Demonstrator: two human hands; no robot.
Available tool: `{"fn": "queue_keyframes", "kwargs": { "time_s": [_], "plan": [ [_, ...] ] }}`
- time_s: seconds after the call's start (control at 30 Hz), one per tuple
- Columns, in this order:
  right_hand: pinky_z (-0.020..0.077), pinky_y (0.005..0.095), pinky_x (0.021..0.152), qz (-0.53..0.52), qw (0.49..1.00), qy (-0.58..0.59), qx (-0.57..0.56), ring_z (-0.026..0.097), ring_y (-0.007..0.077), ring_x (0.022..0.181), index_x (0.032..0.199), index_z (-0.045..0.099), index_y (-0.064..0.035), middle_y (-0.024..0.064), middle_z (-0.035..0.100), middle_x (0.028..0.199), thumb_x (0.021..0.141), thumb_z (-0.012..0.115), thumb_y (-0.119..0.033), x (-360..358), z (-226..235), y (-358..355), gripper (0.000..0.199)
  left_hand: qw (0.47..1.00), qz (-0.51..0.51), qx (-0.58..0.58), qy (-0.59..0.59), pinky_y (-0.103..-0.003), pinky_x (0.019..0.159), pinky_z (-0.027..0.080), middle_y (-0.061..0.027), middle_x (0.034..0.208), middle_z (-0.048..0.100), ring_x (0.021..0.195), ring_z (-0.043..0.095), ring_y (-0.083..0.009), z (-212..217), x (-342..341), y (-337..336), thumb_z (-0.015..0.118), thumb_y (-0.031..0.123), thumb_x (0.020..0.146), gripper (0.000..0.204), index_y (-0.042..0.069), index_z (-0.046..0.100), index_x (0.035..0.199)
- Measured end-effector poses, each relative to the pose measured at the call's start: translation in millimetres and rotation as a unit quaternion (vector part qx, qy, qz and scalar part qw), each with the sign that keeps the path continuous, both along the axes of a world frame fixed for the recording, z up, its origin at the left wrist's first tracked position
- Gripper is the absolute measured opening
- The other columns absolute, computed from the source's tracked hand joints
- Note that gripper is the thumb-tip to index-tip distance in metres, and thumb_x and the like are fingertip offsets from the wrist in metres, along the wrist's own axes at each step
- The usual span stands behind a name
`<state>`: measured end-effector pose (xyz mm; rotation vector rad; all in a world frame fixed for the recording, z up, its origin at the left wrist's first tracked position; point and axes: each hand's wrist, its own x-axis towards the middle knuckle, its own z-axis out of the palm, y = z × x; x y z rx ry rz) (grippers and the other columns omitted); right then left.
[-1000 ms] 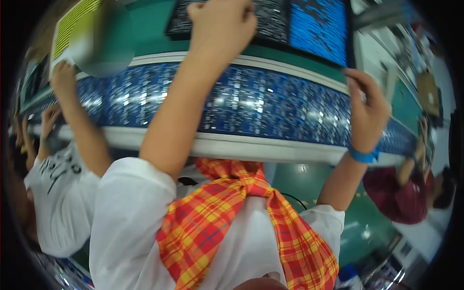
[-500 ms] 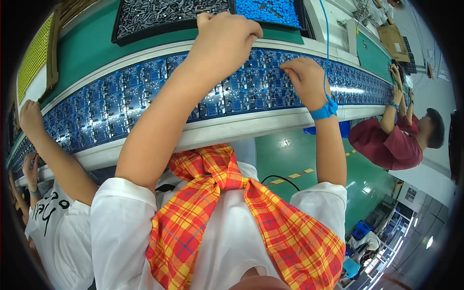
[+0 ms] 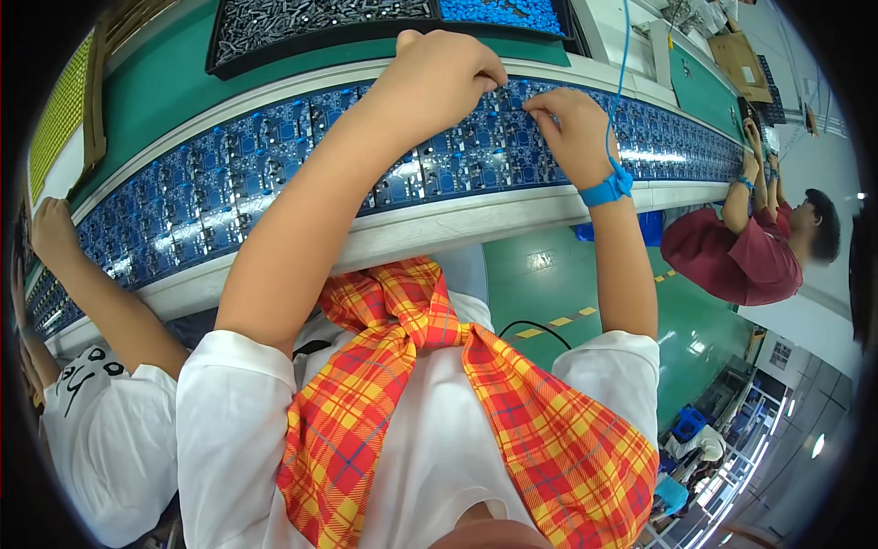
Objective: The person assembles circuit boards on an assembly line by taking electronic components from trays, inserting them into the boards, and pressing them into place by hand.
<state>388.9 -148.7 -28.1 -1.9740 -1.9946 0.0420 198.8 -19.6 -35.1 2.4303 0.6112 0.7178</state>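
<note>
A long row of blue circuit boards runs across in front of me, dotted with small parts. My left hand hangs low over the far part of the boards, its thumb and fingers pinched together. Whatever those fingertips hold is too small or hidden. To its right, my right hand is also over the boards, with thumb and forefinger closed near the far edge; I cannot make out anything between them. A blue wrist strap with a blue cord circles my right wrist.
Beyond the rail, a black tray holds dark cylindrical parts and small blue parts. A pale rail borders the boards nearest me. A co-worker's hand is at far left; a person in maroon works at right.
My left hand has shifted slightly right, along the boards. My right hand has moved a little left and farther away, so the two hands are closer together.
</note>
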Motion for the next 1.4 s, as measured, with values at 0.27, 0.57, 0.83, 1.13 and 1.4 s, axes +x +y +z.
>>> {"fn": "queue_keyframes", "kwargs": {
  "time_s": [0.27,0.57,0.83,1.13,1.4],
  "plan": [
    [0.0535,0.0412,0.08,0.014,0.999,-0.027,0.019,0.066,0.0325,0.091,0.097,0.073,-0.0073,0.0119,0.071,0.094,0.085,0.068,-0.005,3.8,-2.9,-3.2,0.013,0.998,-0.029,-0.045,0.014,-0.035,0.086,0.056,-0.0112,0.094,0.075,0.089,0.073,-0.0269,5.9,0.3,-1.6,0.07,0.014,0.086,0.015,0.008,0.077,0.098],
    [0.0537,0.0369,0.081,-0.01,0.999,0.05,0.008,0.068,0.0283,0.091,0.116,0.069,-0.0084,0.0123,0.072,0.099,0.091,0.067,-0.014,4.6,32.9,9.3,0.026,0.996,-0.045,-0.078,0.024,-0.036,0.087,0.054,-0.0096,0.094,0.075,0.092,0.071,-0.0269,10.1,-1.1,-4.9,0.071,0.012,0.085,0.016,0.009,0.077,0.099],
    [0.0528,0.0403,0.071,-0.017,0.995,0.081,0.064,0.069,0.0316,0.08,0.094,0.072,-0.0022,0.0163,0.07,0.083,0.085,0.07,-0.023,30.3,4.4,124.2,0.022,0.987,-0.13,0.045,0.079,-0.044,0.092,0.036,-0.0018,0.092,0.068,0.1,0.059,-0.0241,2.3,16.7,-33.2,0.069,0.013,0.085,0.012,0.016,0.078,0.091],
    [0.0531,0.0372,0.07,-0.017,0.969,0.236,0.071,0.069,0.0256,0.076,0.094,0.072,-0.0023,0.013,0.072,0.083,0.084,0.071,-0.02,16.1,-18.9,141.2,0.02,0.987,-0.108,0.095,0.074,-0.045,0.092,0.034,-0.0037,0.094,0.065,0.102,0.057,-0.0241,-8.6,21.7,-44.3,0.063,0.005,0.084,0.017,0.014,0.077,0.09],
    [0.0535,0.0336,0.07,-0.021,0.945,0.306,0.112,0.069,0.0211,0.077,0.095,0.071,-0.002,0.0115,0.072,0.082,0.086,0.071,-0.016,11.2,-18.3,133.8,0.017,0.988,-0.116,0.076,0.065,-0.044,0.094,0.034,-0.0037,0.095,0.065,0.102,0.057,-0.0243,-14.3,20.3,-46.0,0.062,0.003,0.083,0.018,0.013,0.076,0.088]
  ]
}}
